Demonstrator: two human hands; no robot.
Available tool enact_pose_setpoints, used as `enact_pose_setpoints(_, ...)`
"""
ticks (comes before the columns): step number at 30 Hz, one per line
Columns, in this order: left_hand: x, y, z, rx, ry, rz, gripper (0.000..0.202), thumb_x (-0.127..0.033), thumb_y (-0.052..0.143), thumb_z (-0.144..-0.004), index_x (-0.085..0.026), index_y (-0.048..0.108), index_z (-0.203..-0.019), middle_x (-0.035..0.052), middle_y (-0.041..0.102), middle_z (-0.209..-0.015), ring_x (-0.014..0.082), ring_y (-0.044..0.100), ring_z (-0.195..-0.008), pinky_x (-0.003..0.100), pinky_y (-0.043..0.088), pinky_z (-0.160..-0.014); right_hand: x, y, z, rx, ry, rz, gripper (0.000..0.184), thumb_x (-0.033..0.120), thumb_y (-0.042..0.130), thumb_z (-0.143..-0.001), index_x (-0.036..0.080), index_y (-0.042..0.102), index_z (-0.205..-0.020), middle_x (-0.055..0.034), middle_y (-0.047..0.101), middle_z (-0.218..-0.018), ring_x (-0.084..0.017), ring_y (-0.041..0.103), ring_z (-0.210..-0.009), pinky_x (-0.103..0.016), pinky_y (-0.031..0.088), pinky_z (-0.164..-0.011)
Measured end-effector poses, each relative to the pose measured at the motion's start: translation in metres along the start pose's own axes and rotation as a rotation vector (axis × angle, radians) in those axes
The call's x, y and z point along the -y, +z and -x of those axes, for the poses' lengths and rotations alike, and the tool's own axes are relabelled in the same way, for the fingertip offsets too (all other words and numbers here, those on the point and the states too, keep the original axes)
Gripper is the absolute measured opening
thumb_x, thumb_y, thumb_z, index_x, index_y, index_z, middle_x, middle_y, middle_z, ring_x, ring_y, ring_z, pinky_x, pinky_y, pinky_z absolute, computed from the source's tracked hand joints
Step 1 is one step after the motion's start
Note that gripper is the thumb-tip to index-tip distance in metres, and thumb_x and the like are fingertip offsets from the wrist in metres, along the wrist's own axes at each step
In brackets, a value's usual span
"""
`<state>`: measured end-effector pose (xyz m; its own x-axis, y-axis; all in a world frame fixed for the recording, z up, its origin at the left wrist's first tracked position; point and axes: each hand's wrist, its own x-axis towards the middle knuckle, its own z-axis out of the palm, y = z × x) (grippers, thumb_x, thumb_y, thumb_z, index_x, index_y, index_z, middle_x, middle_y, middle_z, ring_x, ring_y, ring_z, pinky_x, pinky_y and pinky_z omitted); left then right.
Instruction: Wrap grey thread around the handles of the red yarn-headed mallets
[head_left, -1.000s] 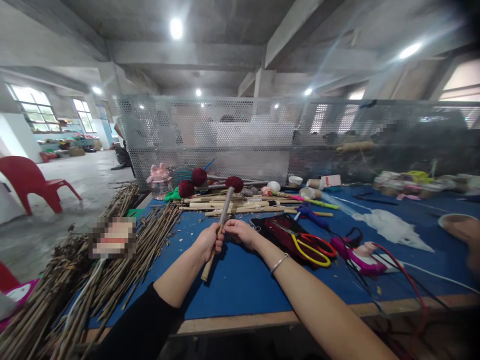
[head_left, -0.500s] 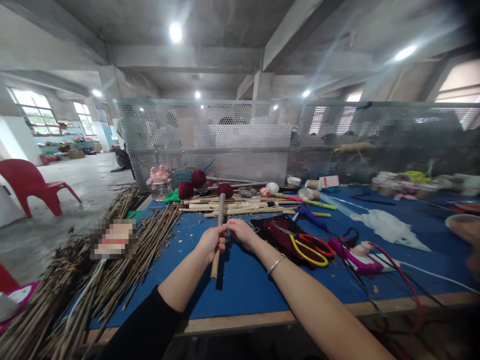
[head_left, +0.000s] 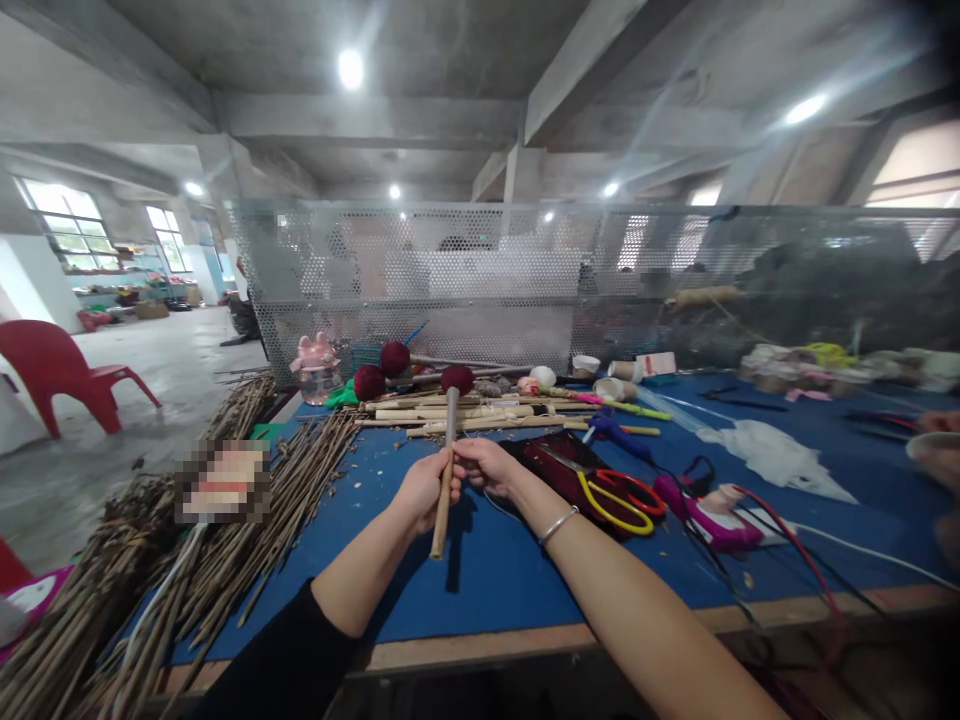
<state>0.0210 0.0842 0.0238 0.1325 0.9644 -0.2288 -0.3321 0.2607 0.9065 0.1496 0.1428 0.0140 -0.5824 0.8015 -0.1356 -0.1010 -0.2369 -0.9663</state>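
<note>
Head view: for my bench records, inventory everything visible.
Table: one, blue, centre
Held stick: one, tan-grey, centre
Balls: three, dark red, one at stick's end, two left
Stems: many, brown, table's left
Bare sticks: several, tan, table's back
Scissors: one pair, red-yellow handles, centre right
Cloth: one, black-red, partly under scissors
Device: one, purple-white, farther right
Plastic: one, white, right
Bottle: one, pink, back left
Panels: several, grey, behind table
Chair: at least one, red, left floor
Small items: uncounted, mixed, table's back
Co-worker's hand: count unclear, right edge
Left hand: one, around stick
Right hand: one, at stick
</note>
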Motion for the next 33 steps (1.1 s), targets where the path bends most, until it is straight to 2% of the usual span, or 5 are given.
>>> enact_pose_setpoints(6, 0.008, -0.004, -0.004, -0.176, 0.214, -0.446, 0.031, -0.04, 0.068, -0.065, -0.016, 0.05, -0.069, -0.0043, 0.049, -0.047, 0.0069, 0.044, -0.039, 0.018, 0.035, -0.039, -0.005, -0.001, -0.003, -0.173, 0.013, 0.102, 0.028, 0.036, 0.066, -0.065, 0.015, 0.047, -0.063, 0.0111, 0.029, -0.036, -0.002, 0.017, -0.031, -0.017, 0.008, -0.031)
enact_pose_setpoints(15, 0.001, -0.01, -0.005, 0.15, -0.031, -0.126, 0.024, -0.033, 0.065, -0.07, -0.011, 0.056, -0.071, 0.0054, 0.061, -0.065, 0.0075, 0.054, -0.05, 0.016, 0.038, -0.046, 0.005, 0.003, 0.005, -0.037, 0.138, -0.003, 0.02, 0.032, 0.059, -0.074, 0.014, 0.051, -0.071, 0.0111, 0.029, -0.038, -0.002, 0.019, -0.03, -0.014, 0.008, -0.031)
enact_pose_setpoints(22, 0.002, -0.013, -0.004, -0.113, 0.076, -0.499, 0.032, -0.036, 0.073, -0.059, -0.015, 0.049, -0.061, -0.003, 0.051, -0.046, 0.0076, 0.046, -0.039, 0.019, 0.038, -0.041, -0.009, 0.005, -0.004, -0.2, 0.037, 0.135, 0.027, 0.034, 0.064, -0.07, 0.016, 0.045, -0.061, 0.01, 0.033, -0.036, -0.002, 0.019, -0.028, -0.017, 0.008, -0.03)
enact_pose_setpoints(28, -0.006, -0.011, 0.0, 0.151, -0.07, -0.197, 0.025, -0.033, 0.068, -0.067, -0.011, 0.055, -0.067, 0.0059, 0.062, -0.062, 0.0108, 0.059, -0.056, 0.02, 0.046, -0.054, -0.002, 0.001, -0.001, -0.034, 0.107, 0.029, 0.024, 0.036, 0.061, -0.073, 0.015, 0.049, -0.071, 0.0114, 0.03, -0.039, -0.001, 0.018, -0.03, -0.015, 0.009, -0.031)
enact_pose_setpoints(33, -0.003, -0.012, 0.0, 0.128, -0.087, -0.21, 0.023, -0.031, 0.067, -0.068, -0.011, 0.056, -0.073, 0.0049, 0.061, -0.062, 0.0119, 0.06, -0.054, 0.021, 0.045, -0.051, -0.007, 0.003, -0.003, -0.095, 0.053, 0.1, 0.027, 0.036, 0.061, -0.073, 0.015, 0.047, -0.065, 0.0097, 0.035, -0.039, -0.002, 0.021, -0.028, -0.016, 0.01, -0.03)
